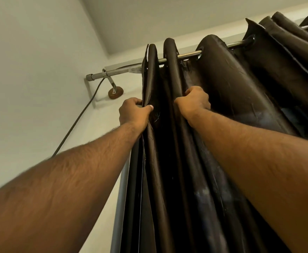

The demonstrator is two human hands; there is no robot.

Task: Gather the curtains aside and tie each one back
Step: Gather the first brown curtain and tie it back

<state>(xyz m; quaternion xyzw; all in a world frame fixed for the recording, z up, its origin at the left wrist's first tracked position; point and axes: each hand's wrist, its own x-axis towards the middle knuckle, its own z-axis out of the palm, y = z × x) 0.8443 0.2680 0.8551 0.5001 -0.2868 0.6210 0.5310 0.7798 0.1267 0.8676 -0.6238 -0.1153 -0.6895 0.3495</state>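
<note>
Metal curtain rod (pixel 188 55) runs up and to the right, close under the ceiling. Left end capped; a bracket (pixel 113 86) just inside the cap slants down to a round brown wall mount (pixel 115 92). Small white label (pixel 135 70) on the rod beside the bracket. Dark brown curtain (pixel 222 84) hangs from the rod by eyelets, bunched in deep folds. Bare rod shows between folds. Dark cable (pixel 80 115) drops from the bracket area down the wall.
</note>
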